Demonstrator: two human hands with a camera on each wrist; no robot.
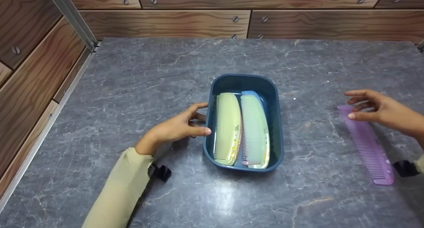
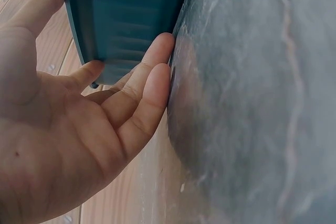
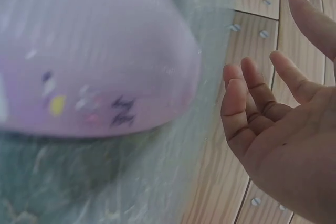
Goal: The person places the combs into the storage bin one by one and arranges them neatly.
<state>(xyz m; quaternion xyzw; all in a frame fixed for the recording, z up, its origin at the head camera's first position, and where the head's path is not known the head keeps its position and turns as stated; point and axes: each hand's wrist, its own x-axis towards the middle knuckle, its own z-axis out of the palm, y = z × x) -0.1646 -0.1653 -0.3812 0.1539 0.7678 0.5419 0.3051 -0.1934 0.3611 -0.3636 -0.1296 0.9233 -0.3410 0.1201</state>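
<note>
A dark blue rectangular box [image 1: 281, 145] stands on the table with combs lying inside it in two stacks. A pale yellow comb [image 1: 232, 128] tops the left stack. On the right stack, a pale green comb [image 1: 260, 132] partly covers a blue comb [image 1: 252, 93]; pink edges show under both. My left hand [image 1: 180, 123] is at the box's left side, thumb at the rim and fingers along the outer wall. To the right lies a purple comb [image 1: 367, 145], teeth facing left. Over its far end, my right hand [image 1: 381, 107] hovers with loosely spread fingers, holding nothing.
The grey marbled table [image 1: 149, 72] runs back to wood-patterned panels [image 1: 198, 22]. A metal-coloured frame edge [image 1: 43, 132] borders the left side. Dark wrist devices [image 1: 160, 172] hang near both sleeves, one close to the purple comb's near end.
</note>
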